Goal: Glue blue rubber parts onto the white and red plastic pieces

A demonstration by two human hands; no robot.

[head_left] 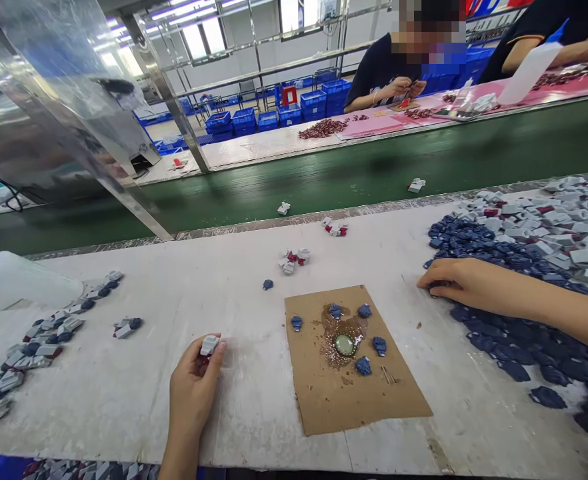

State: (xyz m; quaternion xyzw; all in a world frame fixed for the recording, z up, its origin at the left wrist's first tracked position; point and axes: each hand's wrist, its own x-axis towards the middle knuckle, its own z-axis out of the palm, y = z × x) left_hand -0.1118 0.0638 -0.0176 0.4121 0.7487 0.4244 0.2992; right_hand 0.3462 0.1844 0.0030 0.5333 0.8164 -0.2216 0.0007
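Observation:
Between the thumb and fingers of my left hand [197,380] is a small grey-and-red plastic part [209,345], held above the white tabletop. My right hand [449,279] reaches to the near side of a heap of dark blue plastic pieces [514,327], its fingertips pressed together at the heap's left edge. Whatever those fingertips hold is hidden. A brown cardboard sheet [324,407] lies between my hands. On it, several blue pieces [363,365] surround a small round cap [345,345] of clear liquid, with wet spots around it.
Grey parts [574,233] are heaped at the right. Assembled grey, red and blue parts [44,343] line the left beside a white bottle [19,280]. A green conveyor belt [244,193] crosses beyond the table, carrying two parts. Co-workers [381,73] sit across it.

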